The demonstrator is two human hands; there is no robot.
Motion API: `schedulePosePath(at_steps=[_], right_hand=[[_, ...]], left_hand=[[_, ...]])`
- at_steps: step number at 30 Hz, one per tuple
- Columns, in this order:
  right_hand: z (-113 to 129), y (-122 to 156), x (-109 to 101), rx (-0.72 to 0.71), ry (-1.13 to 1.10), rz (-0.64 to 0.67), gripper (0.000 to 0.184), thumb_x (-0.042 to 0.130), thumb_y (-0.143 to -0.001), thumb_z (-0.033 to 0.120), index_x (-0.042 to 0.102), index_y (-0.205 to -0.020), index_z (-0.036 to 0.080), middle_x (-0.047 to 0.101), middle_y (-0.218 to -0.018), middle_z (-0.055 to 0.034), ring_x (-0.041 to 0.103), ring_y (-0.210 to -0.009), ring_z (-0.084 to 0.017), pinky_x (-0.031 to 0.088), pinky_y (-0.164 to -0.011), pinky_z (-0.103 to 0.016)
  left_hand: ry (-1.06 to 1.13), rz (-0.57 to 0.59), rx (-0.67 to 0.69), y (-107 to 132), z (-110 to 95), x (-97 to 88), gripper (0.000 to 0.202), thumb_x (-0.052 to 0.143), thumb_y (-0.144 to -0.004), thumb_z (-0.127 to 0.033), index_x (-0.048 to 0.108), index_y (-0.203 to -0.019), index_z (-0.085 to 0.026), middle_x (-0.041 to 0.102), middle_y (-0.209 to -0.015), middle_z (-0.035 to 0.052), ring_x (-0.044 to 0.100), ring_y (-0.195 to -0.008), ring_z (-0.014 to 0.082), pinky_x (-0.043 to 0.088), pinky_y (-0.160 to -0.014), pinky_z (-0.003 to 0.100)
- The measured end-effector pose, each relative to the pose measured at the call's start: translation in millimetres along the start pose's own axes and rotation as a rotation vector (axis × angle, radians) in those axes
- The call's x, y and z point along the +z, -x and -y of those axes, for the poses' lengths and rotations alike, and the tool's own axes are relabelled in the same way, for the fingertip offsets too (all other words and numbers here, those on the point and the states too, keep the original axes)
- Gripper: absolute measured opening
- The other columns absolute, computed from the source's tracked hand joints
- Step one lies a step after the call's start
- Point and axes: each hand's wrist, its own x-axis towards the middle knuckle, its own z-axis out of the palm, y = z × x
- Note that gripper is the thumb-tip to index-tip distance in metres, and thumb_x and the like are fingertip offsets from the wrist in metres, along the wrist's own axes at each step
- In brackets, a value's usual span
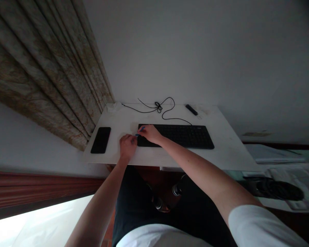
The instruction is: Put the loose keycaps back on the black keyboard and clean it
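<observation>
1. The right grip [151, 133] rests over the left end of the keyboard [185, 136], with the forearm crossing in from the near right.
2. The right grip is closed around a small blue object [142, 129]. Only short blue portions show past the fingers.
3. The blue object lies at the left end of the keyboard, between the two grips. Its long axis runs diagonally from near-left to far-right. Too little of it shows to tell which end is the working end.
4. The left grip [128, 144] sits on the bench [221, 151], just left of the keyboard's near-left corner. Its fingers are curled. The near-left end of the blue object reaches its fingertips. Whether this grip grasps anything cannot be told.
5. The keyboard is black. Its long axis runs left to right, parallel to the near edge of the bench.
6. A black cable [158, 107] leaves the far edge of the keyboard and loops toward the far-left corner of the bench.
7. A dark phone [101, 140] lies flat at the left of the bench, well apart from the left grip. Its long axis runs near to far.
8. A small black stick [191, 109] lies at the far right, beyond the keyboard.
</observation>
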Motion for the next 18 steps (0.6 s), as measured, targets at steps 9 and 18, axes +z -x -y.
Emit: schedulePosePath(at_steps=[9, 18], right_hand=[[3, 14, -16, 0.060, 0.042, 0.002, 0.013, 0.065, -0.089, 0.017, 0.078, -0.088, 0.017, 0.073, -0.072, -0.0011, 0.065, -0.064, -0.012, 0.042, -0.064, -0.022], [-5, 25, -25, 0.045, 0.086, -0.024, 0.012, 0.066, -0.090, 0.019, 0.078, -0.091, 0.017, 0.073, -0.073, -0.0017, 0.066, -0.066, -0.013, 0.042, -0.066, -0.023]], left_hand=[[0.000, 0.020, -0.015, 0, -2, -1.4, 0.019, 0.054, -0.087, -0.018, 0.072, -0.083, -0.022, 0.073, -0.091, 0.0060, 0.065, -0.092, 0.0233, 0.047, -0.094, 0.040], [0.008, 0.029, 0.023, 0, -1, 0.4, 0.021, 0.052, -0.085, -0.016, 0.072, -0.085, -0.022, 0.073, -0.091, 0.0063, 0.065, -0.091, 0.0235, 0.048, -0.095, 0.041]])
